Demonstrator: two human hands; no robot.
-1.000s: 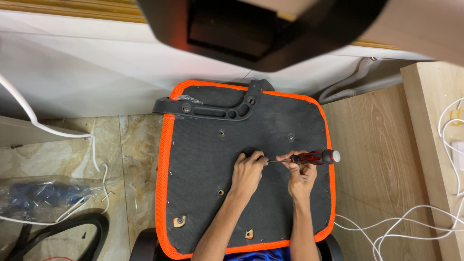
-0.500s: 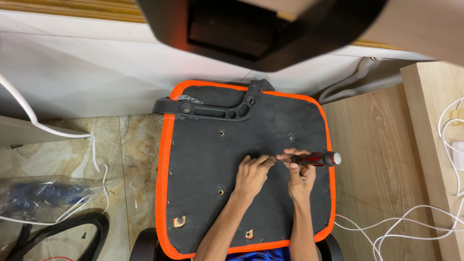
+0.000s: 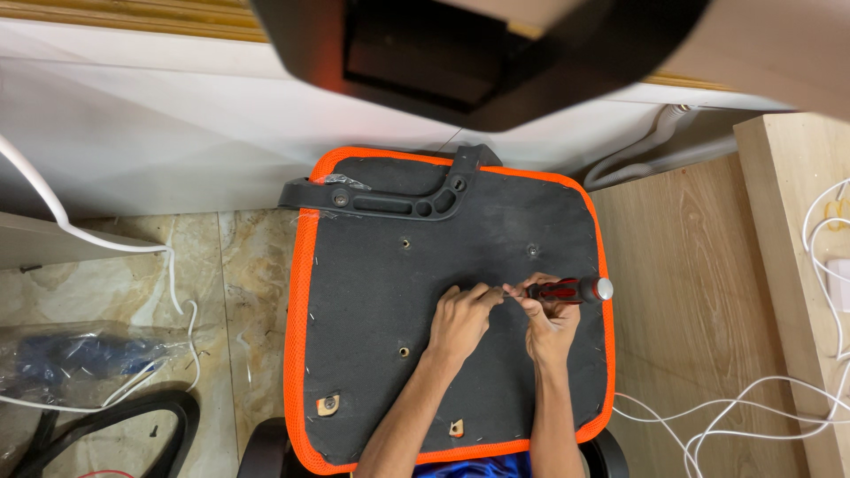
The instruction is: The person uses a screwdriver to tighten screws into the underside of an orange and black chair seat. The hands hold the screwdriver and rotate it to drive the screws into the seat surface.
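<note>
The screwdriver (image 3: 567, 289), with its red and black handle and silvery end cap, lies almost level over the right half of the upturned chair seat (image 3: 390, 292), its tip pointing left toward the middle of the black underside. The right hand (image 3: 547, 320) is wrapped around the handle, fingers closed on it. The left hand (image 3: 462, 317) sits just beside it, fingers curled and pinched together at the screwdriver's tip; whether they hold a small screw there I cannot tell, it is too small to see. Both forearms come up from the bottom edge across the seat. The seat is a dark fabric-covered panel edged all round in orange mesh (image 3: 297, 354), dotted with several small screw holes, and a black plastic bracket (image 3: 390, 199) is fixed across its upper edge. Left of the seat there is marble-patterned floor (image 3: 239, 292) with a white cable (image 3: 106, 243) trailing over it and a clear plastic bag (image 3: 80, 358) holding something dark blue. To the right is a pale wooden surface (image 3: 682, 301) with more thin white cables (image 3: 761, 407) looped over it.
</note>
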